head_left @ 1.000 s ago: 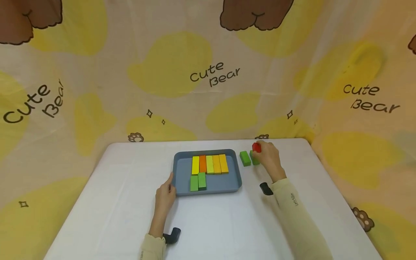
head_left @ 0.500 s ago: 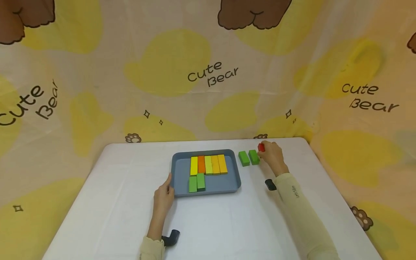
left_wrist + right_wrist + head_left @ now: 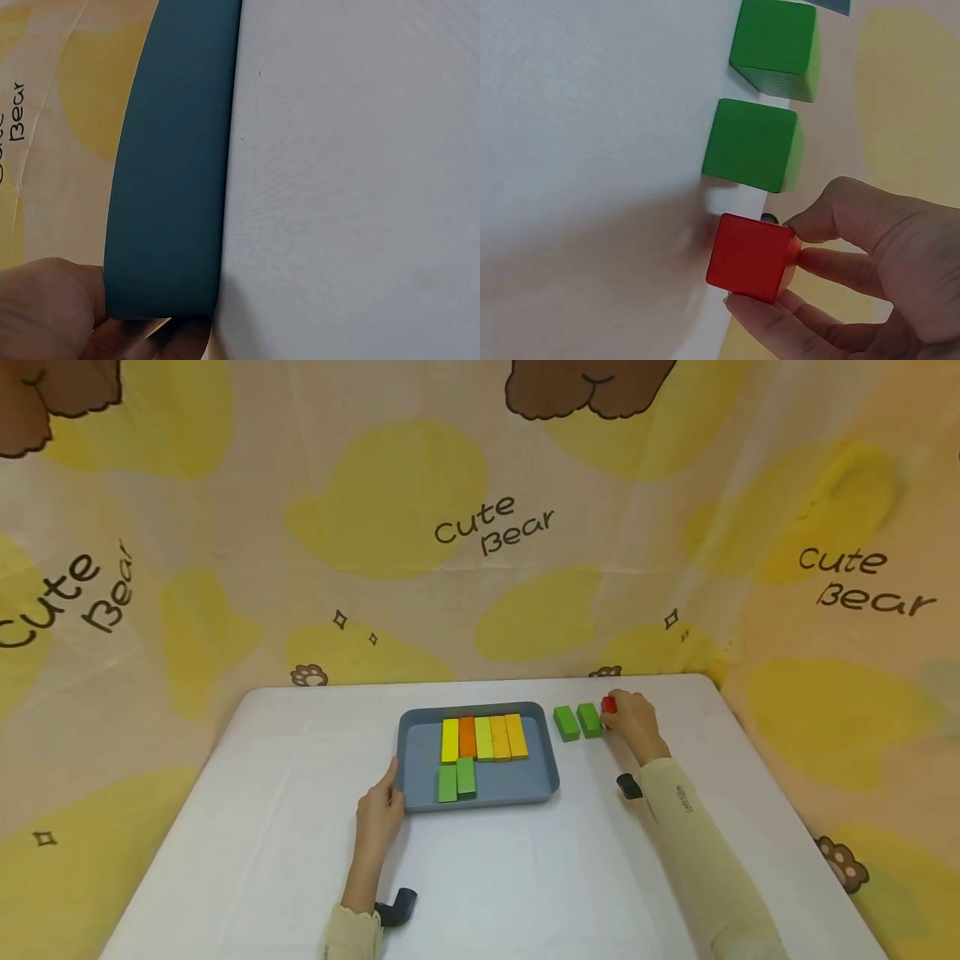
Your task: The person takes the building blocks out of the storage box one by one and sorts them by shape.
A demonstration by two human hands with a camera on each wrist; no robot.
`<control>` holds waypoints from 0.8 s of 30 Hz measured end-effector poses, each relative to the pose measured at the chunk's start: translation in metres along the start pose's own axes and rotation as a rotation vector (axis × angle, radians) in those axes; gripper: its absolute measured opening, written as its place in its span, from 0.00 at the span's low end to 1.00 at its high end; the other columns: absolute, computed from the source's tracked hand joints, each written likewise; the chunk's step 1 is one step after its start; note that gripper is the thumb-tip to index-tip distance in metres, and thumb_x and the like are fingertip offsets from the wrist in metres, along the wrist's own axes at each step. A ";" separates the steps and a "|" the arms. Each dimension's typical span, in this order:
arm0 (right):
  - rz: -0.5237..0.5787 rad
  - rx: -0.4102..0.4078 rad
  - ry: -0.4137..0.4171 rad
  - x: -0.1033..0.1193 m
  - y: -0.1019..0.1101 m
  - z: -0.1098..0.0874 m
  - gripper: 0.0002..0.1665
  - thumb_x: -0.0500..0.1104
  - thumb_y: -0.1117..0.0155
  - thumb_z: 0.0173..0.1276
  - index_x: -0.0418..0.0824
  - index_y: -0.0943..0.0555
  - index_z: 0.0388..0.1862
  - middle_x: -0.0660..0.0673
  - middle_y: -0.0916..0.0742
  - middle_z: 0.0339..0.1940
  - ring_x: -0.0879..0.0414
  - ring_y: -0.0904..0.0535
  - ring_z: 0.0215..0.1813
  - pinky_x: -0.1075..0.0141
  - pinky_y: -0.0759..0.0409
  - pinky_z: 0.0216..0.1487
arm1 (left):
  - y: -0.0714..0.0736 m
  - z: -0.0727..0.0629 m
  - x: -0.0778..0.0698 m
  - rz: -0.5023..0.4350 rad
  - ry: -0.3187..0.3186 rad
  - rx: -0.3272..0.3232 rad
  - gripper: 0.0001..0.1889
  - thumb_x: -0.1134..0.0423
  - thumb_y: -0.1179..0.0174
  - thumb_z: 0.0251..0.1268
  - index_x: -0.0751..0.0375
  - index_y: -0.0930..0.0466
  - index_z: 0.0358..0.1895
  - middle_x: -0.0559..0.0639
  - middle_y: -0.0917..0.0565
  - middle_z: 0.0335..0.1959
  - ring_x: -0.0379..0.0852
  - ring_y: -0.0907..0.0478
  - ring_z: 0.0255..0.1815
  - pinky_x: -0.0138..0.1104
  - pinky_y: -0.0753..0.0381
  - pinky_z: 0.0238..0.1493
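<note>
In the head view, my right hand pinches a red block low at the table's far right. The right wrist view shows that red block between thumb and fingers, its square end facing the camera. Beside it stand two green blocks, the nearer one and another closer to the tray. My left hand grips the blue-grey tray at its left edge. Up close, the thumb meets the tray's wall and other fingers curl at its corner, partly hidden.
Inside the tray lies a row of yellow, orange and light-green blocks, with two green blocks in front. A white table carries everything. A printed cloth rises behind and beside the table.
My right hand has carried the red block rightward and down, from above the second green block to a spot beside it. The left hand stays at the tray.
</note>
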State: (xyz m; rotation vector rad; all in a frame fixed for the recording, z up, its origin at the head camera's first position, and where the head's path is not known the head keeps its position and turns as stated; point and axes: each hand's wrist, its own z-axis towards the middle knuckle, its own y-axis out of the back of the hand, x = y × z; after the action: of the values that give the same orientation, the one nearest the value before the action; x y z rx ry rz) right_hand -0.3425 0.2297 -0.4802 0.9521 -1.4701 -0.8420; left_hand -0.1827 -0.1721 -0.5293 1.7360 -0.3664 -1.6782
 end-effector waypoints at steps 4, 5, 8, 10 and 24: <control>-0.002 0.027 0.006 -0.001 -0.005 0.002 0.30 0.41 0.37 0.65 0.28 0.27 0.63 0.28 0.20 0.53 0.38 0.27 0.52 0.47 0.24 0.55 | 0.000 -0.001 0.001 -0.004 -0.008 -0.002 0.30 0.73 0.52 0.64 0.61 0.35 0.72 0.48 0.36 0.15 0.39 0.44 0.16 0.29 0.41 0.18; 0.000 0.035 0.004 -0.002 -0.006 0.002 0.29 0.41 0.37 0.65 0.28 0.27 0.63 0.28 0.20 0.52 0.38 0.27 0.52 0.47 0.24 0.55 | 0.000 -0.001 0.001 -0.003 -0.010 -0.002 0.30 0.73 0.52 0.64 0.61 0.35 0.72 0.48 0.36 0.15 0.39 0.44 0.16 0.29 0.41 0.18; -0.003 0.048 -0.002 -0.002 -0.009 0.001 0.27 0.40 0.38 0.66 0.28 0.26 0.61 0.28 0.20 0.51 0.39 0.26 0.51 0.48 0.23 0.54 | 0.001 -0.001 0.001 0.001 -0.014 0.002 0.30 0.73 0.52 0.64 0.61 0.35 0.72 0.48 0.36 0.15 0.39 0.44 0.16 0.30 0.41 0.18; -0.011 0.046 -0.001 -0.001 -0.010 0.000 0.27 0.40 0.39 0.67 0.28 0.26 0.62 0.29 0.19 0.51 0.39 0.26 0.51 0.48 0.23 0.54 | 0.000 -0.001 0.001 0.003 -0.014 0.005 0.30 0.73 0.52 0.64 0.61 0.36 0.72 0.47 0.37 0.15 0.39 0.44 0.16 0.30 0.41 0.18; -0.031 0.081 0.026 0.000 -0.002 -0.004 0.31 0.43 0.43 0.71 0.30 0.33 0.69 0.25 0.24 0.60 0.34 0.28 0.58 0.43 0.26 0.60 | 0.001 0.000 0.000 -0.007 -0.025 -0.004 0.30 0.72 0.52 0.63 0.63 0.34 0.71 0.46 0.38 0.14 0.39 0.45 0.15 0.30 0.42 0.17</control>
State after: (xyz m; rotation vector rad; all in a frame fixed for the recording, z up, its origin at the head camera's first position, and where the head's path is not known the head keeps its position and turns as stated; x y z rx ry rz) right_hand -0.3387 0.2293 -0.4817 1.0448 -1.4794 -0.7949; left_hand -0.1828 -0.1731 -0.5281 1.7169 -0.3685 -1.7056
